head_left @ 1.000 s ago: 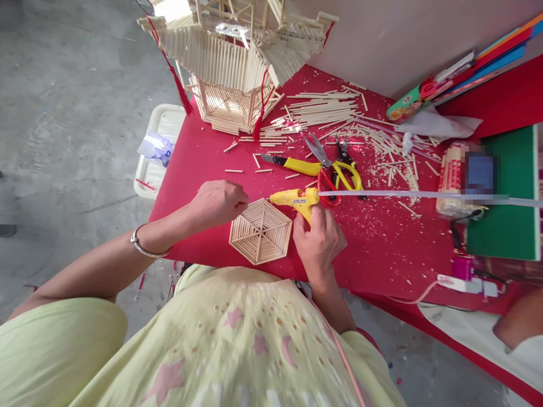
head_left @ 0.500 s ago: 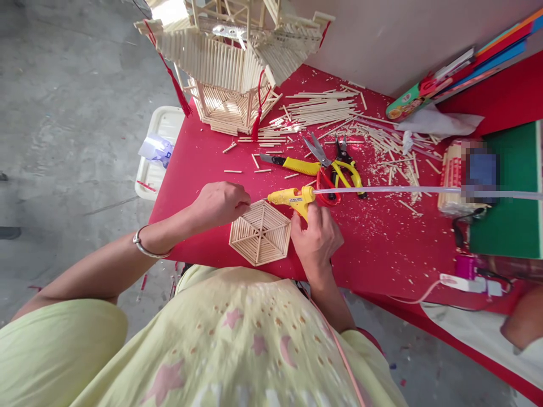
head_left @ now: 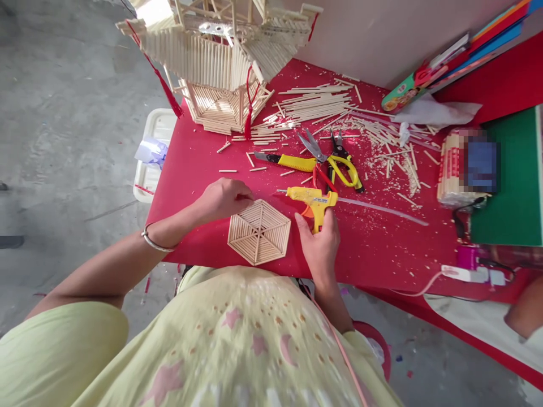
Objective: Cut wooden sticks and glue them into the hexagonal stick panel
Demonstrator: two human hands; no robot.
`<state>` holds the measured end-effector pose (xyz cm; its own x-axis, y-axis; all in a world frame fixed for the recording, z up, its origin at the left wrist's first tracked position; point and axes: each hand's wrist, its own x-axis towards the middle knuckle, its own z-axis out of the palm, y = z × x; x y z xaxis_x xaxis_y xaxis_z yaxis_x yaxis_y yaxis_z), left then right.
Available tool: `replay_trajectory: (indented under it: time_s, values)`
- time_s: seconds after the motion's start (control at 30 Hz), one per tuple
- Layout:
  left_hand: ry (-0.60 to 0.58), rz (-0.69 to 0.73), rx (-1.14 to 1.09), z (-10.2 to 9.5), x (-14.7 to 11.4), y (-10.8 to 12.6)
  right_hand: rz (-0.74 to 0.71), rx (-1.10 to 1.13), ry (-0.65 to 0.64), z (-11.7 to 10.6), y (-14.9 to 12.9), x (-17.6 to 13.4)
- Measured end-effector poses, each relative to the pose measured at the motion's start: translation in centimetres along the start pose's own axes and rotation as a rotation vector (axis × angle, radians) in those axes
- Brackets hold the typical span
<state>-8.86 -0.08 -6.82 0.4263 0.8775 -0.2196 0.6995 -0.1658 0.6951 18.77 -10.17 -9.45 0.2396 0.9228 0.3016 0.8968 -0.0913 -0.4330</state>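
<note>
A flat hexagon of wooden sticks (head_left: 259,233) lies near the front edge of the red table. Over its upper left corner is my left hand (head_left: 224,198), with the fingers pinched together; whatever they hold is hidden. My right hand (head_left: 320,243) grips a yellow hot glue gun (head_left: 311,199) by its handle, to the right of the hexagon. The gun's nozzle points left, a short way above the hexagon's upper right side. A long translucent glue stick (head_left: 382,209) sticks out of its back.
Behind the hands lie a utility knife (head_left: 297,163), scissors (head_left: 316,148) and black-jawed cutters (head_left: 339,148). Loose sticks (head_left: 316,104) are scattered farther back. A stick-built pavilion (head_left: 216,62) with red tassels stands at the back left. At right are a stick bundle (head_left: 452,169) and a power strip (head_left: 466,273).
My right hand has drawn the glue gun right and slightly down, away from the hexagon's top corner. The glue stick's tail has swung down toward the table. My left hand has barely moved.
</note>
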Motion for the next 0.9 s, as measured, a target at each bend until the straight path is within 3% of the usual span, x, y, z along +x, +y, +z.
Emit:
replay_trajectory:
  time_s: [0.17, 0.27, 0.37, 0.47, 0.63, 0.9]
  values:
    - [0.041, 0.035, -0.110, 0.4, 0.3, -0.8, 0.082, -0.052, -0.040, -1.2, 2.2, -0.9]
    - [0.040, 0.059, -0.132, 0.7, 0.5, -1.2, -0.018, -0.159, 0.018, -2.5, 1.6, -1.0]
    - [0.046, 0.101, -0.153, 0.9, 0.6, -1.7, -0.163, -0.102, 0.105, -2.8, -0.2, -1.2]
    - [0.053, 0.154, -0.177, 1.1, 0.5, -2.2, -0.262, 0.013, 0.107, -1.9, -1.9, -1.6]
    - [0.042, 0.190, -0.195, 1.0, 0.4, -2.3, -0.444, 0.149, -0.080, 0.6, -3.7, -1.5]
    - [0.037, 0.142, -0.208, 0.9, 0.3, -1.8, -0.480, 0.211, -0.169, 1.9, -4.3, -1.0]
